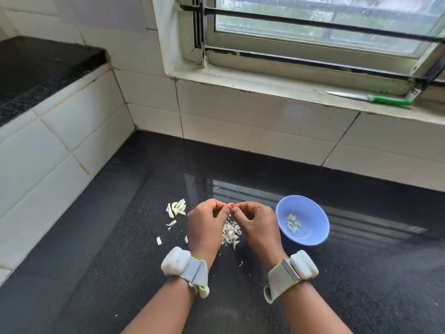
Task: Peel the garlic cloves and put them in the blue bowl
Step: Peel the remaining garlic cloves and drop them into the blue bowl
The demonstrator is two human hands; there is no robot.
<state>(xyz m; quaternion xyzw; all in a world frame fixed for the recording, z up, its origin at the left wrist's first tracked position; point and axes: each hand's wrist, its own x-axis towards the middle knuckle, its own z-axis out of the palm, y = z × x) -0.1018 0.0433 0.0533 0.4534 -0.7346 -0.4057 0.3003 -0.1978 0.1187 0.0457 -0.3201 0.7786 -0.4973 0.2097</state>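
My left hand [206,225] and my right hand [256,222] meet fingertip to fingertip above the black counter, both pinching a small garlic clove [230,214] that is mostly hidden by the fingers. Under them lies a heap of papery peels [230,233]. A pile of unpeeled cloves [177,208] sits to the left of my left hand, with a few loose ones [171,223] nearby. The blue bowl [313,237] stands just right of my right hand and holds several peeled cloves [293,224].
The black granite counter [144,261] runs to white tiled walls at the left and back. A green-handled knife [375,98] lies on the window sill at the upper right. A raised black ledge [36,68] is at the far left.
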